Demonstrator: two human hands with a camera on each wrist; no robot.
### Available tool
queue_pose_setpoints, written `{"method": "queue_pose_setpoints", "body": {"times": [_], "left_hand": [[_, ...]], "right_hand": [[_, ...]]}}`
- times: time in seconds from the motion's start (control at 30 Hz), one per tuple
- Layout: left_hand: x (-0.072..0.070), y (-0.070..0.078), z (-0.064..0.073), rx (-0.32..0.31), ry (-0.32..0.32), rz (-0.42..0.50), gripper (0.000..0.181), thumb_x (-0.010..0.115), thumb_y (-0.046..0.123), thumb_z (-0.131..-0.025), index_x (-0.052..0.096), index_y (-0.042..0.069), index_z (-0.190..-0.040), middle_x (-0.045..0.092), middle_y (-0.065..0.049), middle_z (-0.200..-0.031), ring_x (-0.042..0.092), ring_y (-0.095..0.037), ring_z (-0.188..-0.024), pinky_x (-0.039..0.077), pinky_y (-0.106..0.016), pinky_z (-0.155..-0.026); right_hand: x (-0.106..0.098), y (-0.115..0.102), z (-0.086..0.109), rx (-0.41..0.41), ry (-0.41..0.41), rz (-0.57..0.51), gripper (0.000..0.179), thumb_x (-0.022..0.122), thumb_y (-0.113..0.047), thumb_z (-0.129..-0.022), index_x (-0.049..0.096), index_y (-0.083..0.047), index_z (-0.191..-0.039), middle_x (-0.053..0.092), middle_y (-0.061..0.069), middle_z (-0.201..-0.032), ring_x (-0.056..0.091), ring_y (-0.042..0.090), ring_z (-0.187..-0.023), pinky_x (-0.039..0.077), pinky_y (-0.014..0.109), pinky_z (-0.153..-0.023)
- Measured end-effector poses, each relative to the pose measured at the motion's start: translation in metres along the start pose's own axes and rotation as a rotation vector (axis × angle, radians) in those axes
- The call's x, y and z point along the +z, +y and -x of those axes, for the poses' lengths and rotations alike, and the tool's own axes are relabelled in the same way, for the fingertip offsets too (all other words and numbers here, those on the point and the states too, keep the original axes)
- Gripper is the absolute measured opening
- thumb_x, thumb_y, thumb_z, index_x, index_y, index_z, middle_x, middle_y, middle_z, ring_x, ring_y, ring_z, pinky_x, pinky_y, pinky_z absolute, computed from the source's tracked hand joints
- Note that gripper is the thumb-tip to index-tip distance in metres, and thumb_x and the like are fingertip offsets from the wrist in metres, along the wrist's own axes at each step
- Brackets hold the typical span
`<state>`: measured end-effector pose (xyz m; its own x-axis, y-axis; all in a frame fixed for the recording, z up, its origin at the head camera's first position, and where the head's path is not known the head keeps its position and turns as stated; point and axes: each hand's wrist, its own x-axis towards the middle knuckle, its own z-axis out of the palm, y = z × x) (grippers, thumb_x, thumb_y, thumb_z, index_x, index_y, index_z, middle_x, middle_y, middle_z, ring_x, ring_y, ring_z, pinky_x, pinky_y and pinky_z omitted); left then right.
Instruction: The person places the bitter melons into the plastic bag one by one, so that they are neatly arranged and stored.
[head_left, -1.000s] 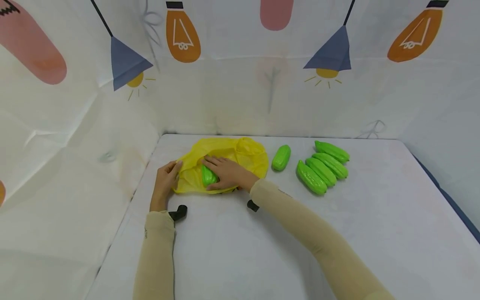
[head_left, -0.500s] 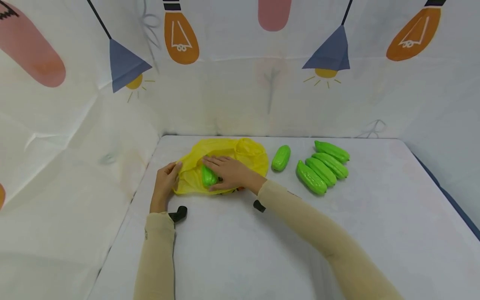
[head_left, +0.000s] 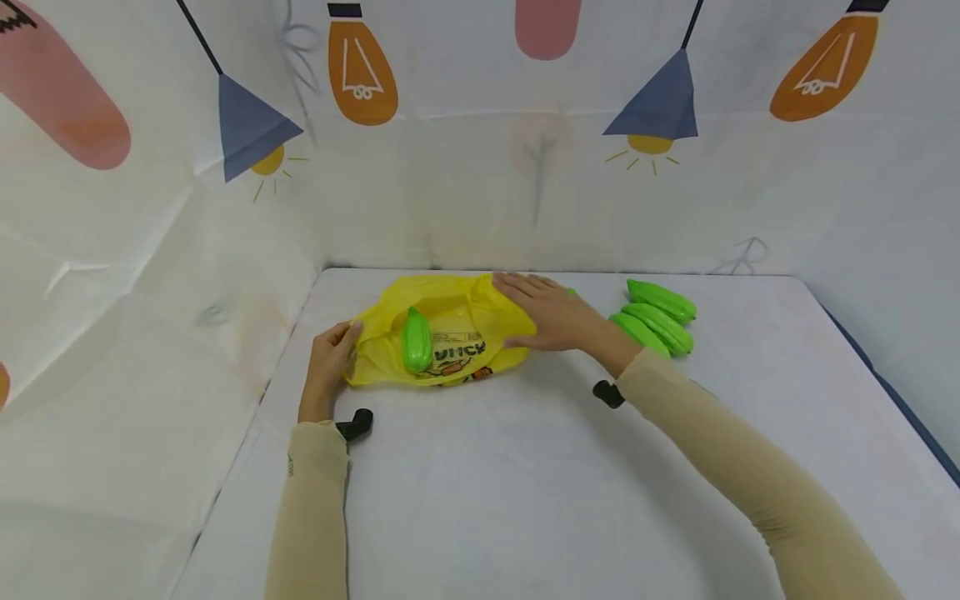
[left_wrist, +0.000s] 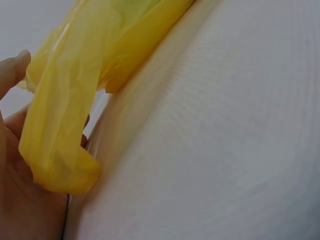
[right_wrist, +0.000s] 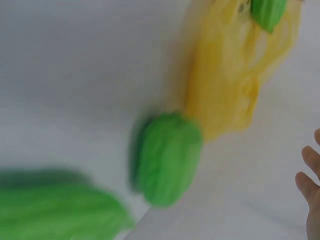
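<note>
A yellow plastic bag (head_left: 427, 287) with dark print lies at the table's far left, its mouth spread towards me. Inside it rests one glossy green ridged gourd (head_left: 417, 340). My left hand (head_left: 326, 367) pinches the bag's left edge; the left wrist view shows a yellow fold (left_wrist: 62, 135) between thumb and fingers. My right hand (head_left: 551, 315), fingers straight and holding nothing, is over the bag's right end. Under it a second gourd (right_wrist: 169, 159) is mostly hidden in the head view, but shows beside the bag in the right wrist view.
Several more green gourds (head_left: 660, 327) lie side by side at the right, partly behind my right forearm. A white table (head_left: 465, 483) meets a printed cloth backdrop (head_left: 465, 192) at the back and left.
My right hand has left the gourd in the bag and moved right, over the bag's right end and the lone gourd. The left hand keeps its place on the bag.
</note>
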<state>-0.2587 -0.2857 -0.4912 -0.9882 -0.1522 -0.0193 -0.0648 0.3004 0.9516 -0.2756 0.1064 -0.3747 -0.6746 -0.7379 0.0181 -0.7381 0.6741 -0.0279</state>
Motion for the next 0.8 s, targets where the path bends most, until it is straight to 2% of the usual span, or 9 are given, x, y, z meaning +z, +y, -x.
{"method": "queue_pose_setpoints", "body": {"times": [0.13, 0.27, 0.47, 0.67, 0.8], "left_hand": [[0.001, -0.001, -0.001, -0.008, 0.0, 0.002, 0.063, 0.055, 0.058, -0.093, 0.063, 0.006, -0.128, 0.06, 0.004, -0.105, 0.053, -0.008, -0.09, 0.045, -0.014, -0.074], [0.001, -0.002, -0.002, 0.007, 0.003, -0.011, 0.063, 0.055, 0.058, -0.093, 0.063, 0.005, -0.128, 0.061, 0.005, -0.103, 0.052, -0.009, -0.089, 0.044, -0.015, -0.075], [0.001, 0.002, -0.002, 0.041, 0.007, -0.041, 0.057, 0.055, 0.051, -0.097, 0.064, 0.002, -0.125, 0.058, 0.009, -0.087, 0.051, -0.008, -0.083, 0.043, -0.017, -0.071], [-0.001, 0.032, 0.014, 0.037, -0.024, -0.016, 0.044, 0.055, 0.037, -0.1, 0.064, -0.004, -0.114, 0.047, 0.0, -0.066, 0.044, -0.011, -0.063, 0.039, -0.021, -0.058], [0.0, 0.031, 0.017, 0.036, -0.009, -0.005, 0.041, 0.056, 0.036, -0.1, 0.063, -0.004, -0.108, 0.045, 0.002, -0.062, 0.042, -0.009, -0.058, 0.037, -0.02, -0.054]], "right_hand": [[0.001, 0.03, 0.037, 0.061, -0.004, -0.01, 0.096, 0.066, -0.053, -0.089, 0.016, -0.007, -0.156, 0.017, 0.012, -0.163, 0.022, 0.032, -0.148, 0.02, 0.053, -0.118], [0.007, 0.055, 0.077, 0.113, -0.054, -0.038, 0.096, 0.071, -0.048, -0.087, 0.02, -0.006, -0.155, 0.019, 0.014, -0.162, 0.023, 0.034, -0.148, 0.02, 0.056, -0.117], [0.025, 0.082, 0.129, 0.124, -0.092, -0.071, 0.101, 0.08, -0.048, -0.077, 0.028, -0.005, -0.153, 0.027, 0.015, -0.159, 0.028, 0.04, -0.144, 0.024, 0.059, -0.113], [0.042, 0.09, 0.149, 0.143, -0.145, -0.084, 0.104, 0.081, -0.049, -0.076, 0.025, -0.011, -0.155, 0.027, 0.014, -0.159, 0.025, 0.039, -0.145, 0.023, 0.06, -0.113], [0.046, 0.091, 0.152, 0.154, -0.169, -0.089, 0.109, 0.084, -0.044, -0.074, 0.02, -0.012, -0.156, 0.025, 0.015, -0.16, 0.022, 0.038, -0.147, 0.021, 0.06, -0.114]]}}
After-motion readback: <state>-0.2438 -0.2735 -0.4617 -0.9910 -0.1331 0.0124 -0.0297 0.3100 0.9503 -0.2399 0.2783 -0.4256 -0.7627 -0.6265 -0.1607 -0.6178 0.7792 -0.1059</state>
